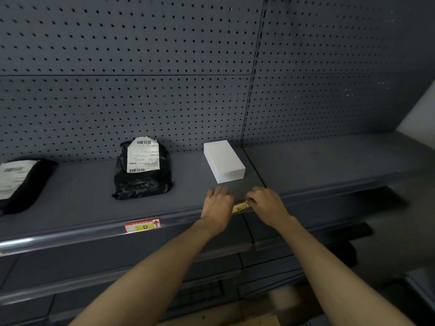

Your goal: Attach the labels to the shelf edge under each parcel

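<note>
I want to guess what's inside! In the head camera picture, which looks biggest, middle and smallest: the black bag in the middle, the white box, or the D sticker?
1. Black bag
2. White box
3. D sticker, though it sits nearer the camera

Shelf top point(329, 161): bare right of the white box point(223, 161), wide room for a hand there. Clear gap between white box and black parcel point(142, 170); another between that parcel and the one at far left point(18, 182). Strip of open shelf in front of all three. Pegboard back wall point(141, 67) closes off the rear. Shelf edge point(70, 236): label D point(142, 225) takes a short stretch under the black parcel; left hand point(217, 205) and right hand point(266, 203) crowd label E point(239, 208) below the box. Rest of the edge free.
</note>
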Motion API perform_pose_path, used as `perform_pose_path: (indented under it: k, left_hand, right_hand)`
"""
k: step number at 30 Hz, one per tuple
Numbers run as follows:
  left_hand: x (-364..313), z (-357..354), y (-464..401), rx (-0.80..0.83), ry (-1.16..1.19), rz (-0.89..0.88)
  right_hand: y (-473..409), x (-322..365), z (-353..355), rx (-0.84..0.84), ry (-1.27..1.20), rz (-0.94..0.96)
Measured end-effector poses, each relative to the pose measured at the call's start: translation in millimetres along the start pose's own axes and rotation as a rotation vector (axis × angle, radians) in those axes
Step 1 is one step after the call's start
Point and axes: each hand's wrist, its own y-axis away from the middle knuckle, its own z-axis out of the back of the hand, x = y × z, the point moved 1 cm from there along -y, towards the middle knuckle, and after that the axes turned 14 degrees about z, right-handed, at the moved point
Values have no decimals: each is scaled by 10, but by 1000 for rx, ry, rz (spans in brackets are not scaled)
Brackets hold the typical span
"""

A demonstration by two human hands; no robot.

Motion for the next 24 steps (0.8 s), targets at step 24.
perform_pose_path:
  k: [24]
  left_hand:
    - [823, 1434, -172, -107, 584, 155]
  right_hand:
    - [261, 1078, 2389, -798, -27, 99]
